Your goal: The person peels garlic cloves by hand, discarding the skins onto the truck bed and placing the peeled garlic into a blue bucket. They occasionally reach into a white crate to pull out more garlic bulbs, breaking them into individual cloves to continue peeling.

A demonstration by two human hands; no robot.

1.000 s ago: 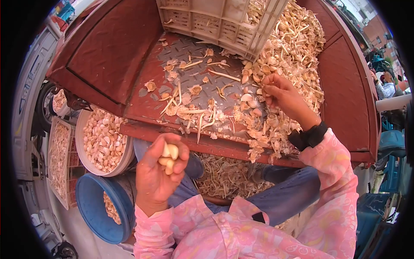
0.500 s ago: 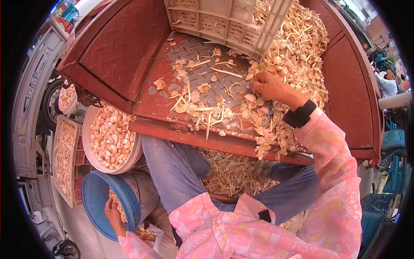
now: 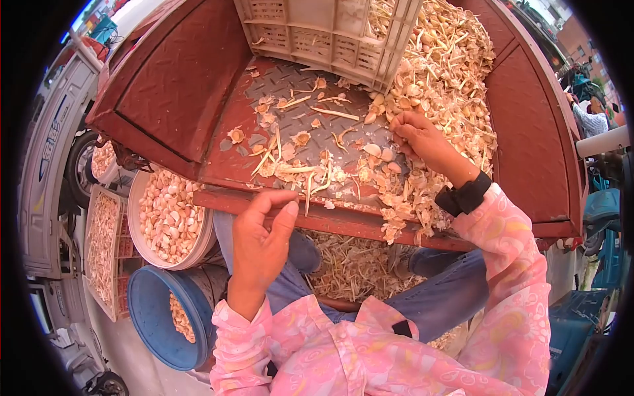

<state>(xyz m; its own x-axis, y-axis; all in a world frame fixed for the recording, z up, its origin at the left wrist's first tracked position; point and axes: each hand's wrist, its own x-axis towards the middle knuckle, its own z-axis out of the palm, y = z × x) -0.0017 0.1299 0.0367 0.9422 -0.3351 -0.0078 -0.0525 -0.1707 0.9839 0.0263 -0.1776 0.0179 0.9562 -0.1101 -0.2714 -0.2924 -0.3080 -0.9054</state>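
My left hand (image 3: 261,241) is raised in front of the red cart bed's front lip (image 3: 356,218). Its thumb and forefinger are apart, with nothing visible between them. Curled closed, my right hand (image 3: 421,138) hovers at the near edge of a heap of garlic cloves, stalks and skins (image 3: 459,79). Whatever its fingers pinch, if anything, is hidden. Several garlic cloves (image 3: 380,152) lie just left of that hand. Dry garlic stalks (image 3: 320,181) and papery skins are scattered over the metal floor of the cart.
A white plastic crate (image 3: 317,33) stands tilted at the back of the bed. Down on the left are a white bucket of cloves (image 3: 168,218), a blue bucket (image 3: 148,317) lying tipped with cloves inside, and a crate of scraps (image 3: 102,244). Stalk litter (image 3: 356,264) covers the ground between my legs.
My left hand has come up out of the blue bucket to the cart's front lip. My right hand has shifted slightly, staying by the heap with fingers curled.
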